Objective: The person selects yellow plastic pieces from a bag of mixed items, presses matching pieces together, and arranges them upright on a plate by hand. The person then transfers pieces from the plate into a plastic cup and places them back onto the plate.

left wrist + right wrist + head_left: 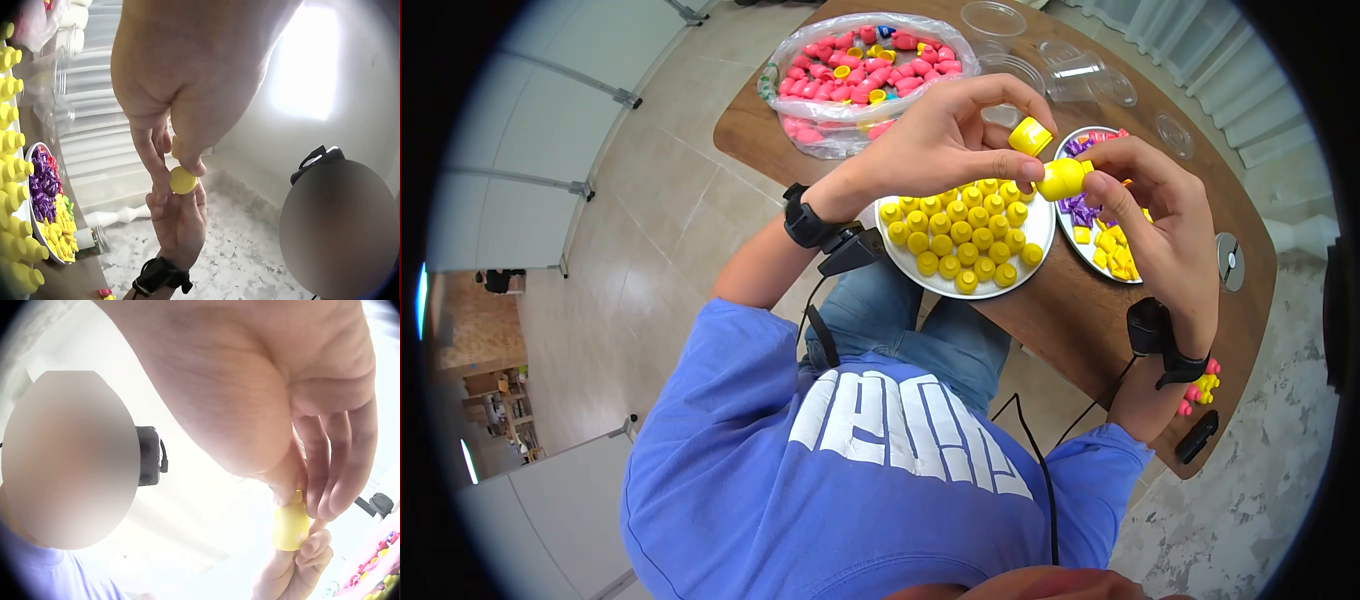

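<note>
In the head view my left hand (945, 135) curls its fingers around a yellow cup-shaped piece (1030, 136), its thumb touching a rounded yellow piece (1060, 181). My right hand (1165, 215) pinches that rounded piece by its narrow end, between thumb and fingers. In the left wrist view, the round flat face of a yellow piece (184, 180) shows between the fingertips of both hands. The right wrist view has the yellow piece (291, 529) below my right hand's thumb, narrow tip up, with left fingers at its lower side. Below the hands, a white plate (887, 250) holds several yellow bottle-shaped pieces.
A plastic bag (840, 140) of pink and yellow pieces lies on the wooden table (1050, 290). An oval dish (1100, 272) holds purple, red and yellow pieces. Clear containers (1090, 75) stand at the far side. A black object (1197, 437) and small pink and yellow pieces (1200, 388) lie near the right edge.
</note>
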Demonstrator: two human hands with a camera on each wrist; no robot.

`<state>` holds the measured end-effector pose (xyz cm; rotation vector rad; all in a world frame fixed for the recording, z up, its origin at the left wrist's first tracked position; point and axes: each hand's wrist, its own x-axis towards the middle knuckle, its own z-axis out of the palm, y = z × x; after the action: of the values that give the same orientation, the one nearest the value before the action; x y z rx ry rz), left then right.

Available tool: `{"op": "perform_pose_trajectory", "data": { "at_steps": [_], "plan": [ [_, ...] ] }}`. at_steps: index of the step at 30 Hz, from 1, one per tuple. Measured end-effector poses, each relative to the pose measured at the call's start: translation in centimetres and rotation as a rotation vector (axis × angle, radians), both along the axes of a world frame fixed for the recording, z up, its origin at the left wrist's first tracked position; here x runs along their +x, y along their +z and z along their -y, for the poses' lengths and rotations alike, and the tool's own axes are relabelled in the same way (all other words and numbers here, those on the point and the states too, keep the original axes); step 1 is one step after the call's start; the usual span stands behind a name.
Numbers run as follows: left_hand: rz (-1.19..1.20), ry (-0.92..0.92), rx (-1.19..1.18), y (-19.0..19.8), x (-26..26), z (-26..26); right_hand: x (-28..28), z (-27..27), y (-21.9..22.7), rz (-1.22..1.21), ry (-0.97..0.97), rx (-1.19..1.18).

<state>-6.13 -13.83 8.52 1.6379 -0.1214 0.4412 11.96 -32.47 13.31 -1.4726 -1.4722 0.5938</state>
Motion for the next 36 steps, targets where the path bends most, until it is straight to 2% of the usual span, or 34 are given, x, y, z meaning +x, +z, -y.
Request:
{"op": "perform_pose_trajectory", "data": {
  "at_steps": [2, 4, 5, 7, 8, 10, 12, 15, 18, 20, 23, 28, 32, 35, 36],
  "plan": [
    [0.005, 0.03, -0.003, -0.1, -0.2, -0.1, -0.1, -0.2, -0.1, -0.021, -0.009, -0.001],
    [0.007, 0.059, -0.008, -0.3, -0.8, -0.5, 0.1, -0.6, -0.7, 0.083, -0.117, 0.066],
    [0.005, 0.175, 0.036, -0.4, -1.4, -1.1, 0.3, -1.0, -1.1, 0.079, -0.12, 0.063],
    [0.003, 0.355, 0.064, -0.9, -2.5, -2.1, 1.0, -2.1, -2.4, 0.343, -0.175, 0.113],
    [0.003, 0.43, 0.094, -0.7, -3.2, -2.2, 1.6, -2.7, -3.6, 0.338, -0.185, 0.11],
    [-0.026, 0.466, -0.041, -1.5, -4.6, -2.7, 2.3, -4.0, -6.0, 0.495, -0.179, 0.083],
    [-0.037, 0.498, -0.021, -2.2, -5.9, -2.9, 2.3, -4.6, -7.3, 0.475, -0.165, 0.019],
    [-0.065, 0.588, 0.022, -3.8, -8.3, -3.3, 2.7, -5.3, -10.1, 0.634, -0.134, -0.024],
    [-0.083, 0.699, 0.025, -5.5, -10.3, -3.4, 2.3, -5.4, -10.4, 0.676, -0.114, -0.054],
    [-0.18, 0.772, 0.007, -6.5, -11.5, -3.6, 2.4, -5.5, -10.7, 0.643, -0.074, -0.066],
    [-0.234, 0.856, 0.038, -7.5, -12.8, -3.9, 2.4, -5.5, -10.7, 0.558, -0.027, -0.21],
    [-0.31, 0.928, 0.033, -8.0, -14.8, -5.2, 1.7, -5.3, -9.2, 0.477, -0.028, -0.215],
    [-0.312, 0.963, -0.049, -8.9, -15.7, -6.7, 0.6, -5.0, -7.8, 0.458, -0.063, -0.173],
    [-0.215, 1.021, -0.05, -9.4, -15.7, -8.0, -0.6, -4.0, -7.7, 0.401, -0.148, -0.147],
    [-0.158, 1.065, 0.064, -9.1, -15.4, -8.3, -0.9, -3.4, -8.0, 0.404, -0.141, -0.161]
  ]
}}
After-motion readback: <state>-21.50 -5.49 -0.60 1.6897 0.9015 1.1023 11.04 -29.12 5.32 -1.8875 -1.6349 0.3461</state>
